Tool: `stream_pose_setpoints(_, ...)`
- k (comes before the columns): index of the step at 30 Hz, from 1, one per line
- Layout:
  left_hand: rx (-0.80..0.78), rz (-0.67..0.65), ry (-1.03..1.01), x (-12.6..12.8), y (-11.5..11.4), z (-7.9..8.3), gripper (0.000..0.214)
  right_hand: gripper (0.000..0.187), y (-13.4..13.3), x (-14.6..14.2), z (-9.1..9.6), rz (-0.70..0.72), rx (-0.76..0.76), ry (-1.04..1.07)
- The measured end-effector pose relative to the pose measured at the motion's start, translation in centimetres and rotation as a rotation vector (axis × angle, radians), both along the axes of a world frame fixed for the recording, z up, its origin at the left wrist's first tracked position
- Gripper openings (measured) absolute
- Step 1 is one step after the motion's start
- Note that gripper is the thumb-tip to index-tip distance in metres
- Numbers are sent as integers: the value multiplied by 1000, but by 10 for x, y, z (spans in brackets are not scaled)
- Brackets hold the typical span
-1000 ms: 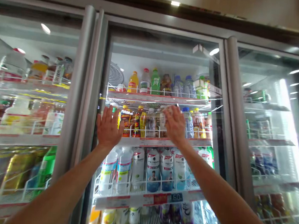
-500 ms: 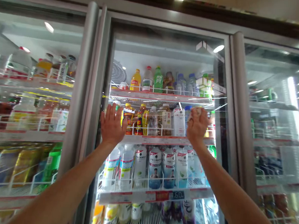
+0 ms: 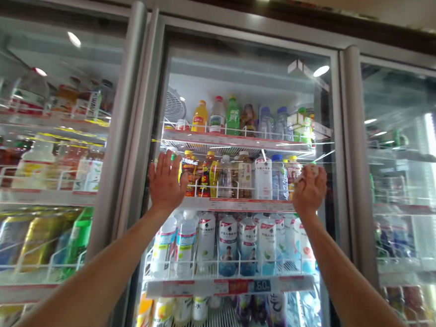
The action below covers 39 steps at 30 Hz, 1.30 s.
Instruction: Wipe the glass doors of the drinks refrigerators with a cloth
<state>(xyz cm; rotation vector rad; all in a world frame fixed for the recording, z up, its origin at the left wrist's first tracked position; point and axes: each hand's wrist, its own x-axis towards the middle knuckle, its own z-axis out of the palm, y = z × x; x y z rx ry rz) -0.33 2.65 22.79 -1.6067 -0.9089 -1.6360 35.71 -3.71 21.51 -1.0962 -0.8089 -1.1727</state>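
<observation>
Both my arms reach up to the glass door (image 3: pixel 247 66) of the middle drinks fridge. My left hand (image 3: pixel 166 182) lies flat on the glass near the door's left edge, fingers stretched up and apart, holding nothing. My right hand (image 3: pixel 309 190) is at the door's right side at the same height. Its fingers are curled over a small white crumpled wad (image 3: pixel 309 171), cloth or paper, pressed against the glass. Behind the glass between my hands stand bottles (image 3: pixel 239 177) on a wire shelf (image 3: pixel 237 204).
The door's upright metal frames run at left (image 3: pixel 147 104) and right (image 3: pixel 348 142). More glass-door fridges stand on the left (image 3: pixel 45 171) and right (image 3: pixel 402 196), full of bottles and cans. Shelves of water bottles (image 3: pixel 231 239) sit below my hands.
My right hand has slid to the right across the glass with the white wad, from the door's middle to near its right frame. My left hand has stayed in place.
</observation>
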Motion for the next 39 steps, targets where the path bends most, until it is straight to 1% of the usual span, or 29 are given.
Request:
stream_pose_setpoints(2,-10,9,-5,0,-2,1,50,41,3,-33,-5,-2,-53,-116)
stream_pose_setpoints(4,-14,11,-6,0,-3,1,49,41,5,-73,-13,-1,-185,-337)
stream_pose_setpoints(5,-13,10,-4,0,-3,2,49,41,5,-87,-17,4,-250,-439)
stream_pose_setpoints(6,-11,9,-1,-1,-3,2,49,42,4,-94,-20,11,-302,-512)
stream_pose_setpoints(7,-9,7,2,-1,-3,1,49,42,2,-94,-21,20,-327,-542)
stream_pose_setpoints(8,-6,7,1,-1,-2,1,49,42,0,-85,-22,27,-324,-520)
stream_pose_setpoints(9,-5,8,-1,0,-2,0,49,41,-3,-70,-20,34,-294,-449)
stream_pose_setpoints(12,4,9,-16,1,-1,-4,50,43,-8,-12,-9,51,-126,-83)
stream_pose_setpoints(13,10,9,-20,2,-1,-5,50,44,-8,0,-5,53,-79,33)
stream_pose_setpoints(14,16,10,-23,2,0,-7,50,45,-7,5,-2,55,-53,112)
stream_pose_setpoints(15,21,14,-26,3,0,-7,50,46,-5,1,0,56,-50,140)
stream_pose_setpoints(16,23,18,-29,3,1,-8,50,47,-2,-12,0,56,-67,112)
stream_pose_setpoints(17,24,20,-32,3,1,-8,49,47,0,-31,-2,56,-103,33)
stream_pose_setpoints(20,23,12,-31,1,3,-8,50,45,7,-96,-13,49,-266,-376)
stream_pose_setpoints(21,22,5,-26,0,3,-8,50,45,8,-110,-17,44,-316,-499)
stream_pose_setpoints(22,20,-2,-19,-1,3,-8,50,44,7,-116,-20,39,-351,-581)
stream_pose_setpoints(23,18,-8,-12,-1,3,-8,51,44,5,-113,-22,33,-365,-613)
stream_pose_setpoints(24,14,-13,-6,-1,3,-8,51,43,3,-101,-22,25,-355,-588)
stream_pose_setpoints(25,9,-16,-4,-1,2,-9,51,42,0,-83,-21,18,-325,-515)
stream_pose_setpoints(28,-17,-14,-13,0,-1,-9,51,41,-6,-20,-11,13,-173,-174)
stream_pose_setpoints(29,-29,-14,-16,1,-2,-9,51,42,-7,-7,-7,17,-122,-64)
stream_pose_setpoints(30,-41,-17,-18,1,-3,-8,51,43,-7,0,-4,25,-86,12)
stream_pose_setpoints(31,-51,-23,-19,1,-3,-8,51,44,-6,-3,-3,34,-73,41)
stream_pose_setpoints(32,-58,-31,-19,1,-3,-8,51,44,-4,-12,-3,45,-85,24)
stream_pose_setpoints(33,-62,-39,-20,1,-3,-7,51,44,-3,-27,-5,56,-119,-36)
stream_pose_setpoints(36,-56,-49,-18,0,-1,-7,50,45,1,-78,-17,73,-276,-307)
stream_pose_setpoints(37,-53,-48,-20,0,-1,-8,50,46,2,-88,-20,73,-314,-372)
stream_pose_setpoints(38,-53,-45,-26,1,-2,-11,49,47,1,-90,-22,72,-339,-414)
stream_pose_setpoints(39,-53,-39,-35,4,-3,-15,49,48,0,-87,-23,69,-351,-427)
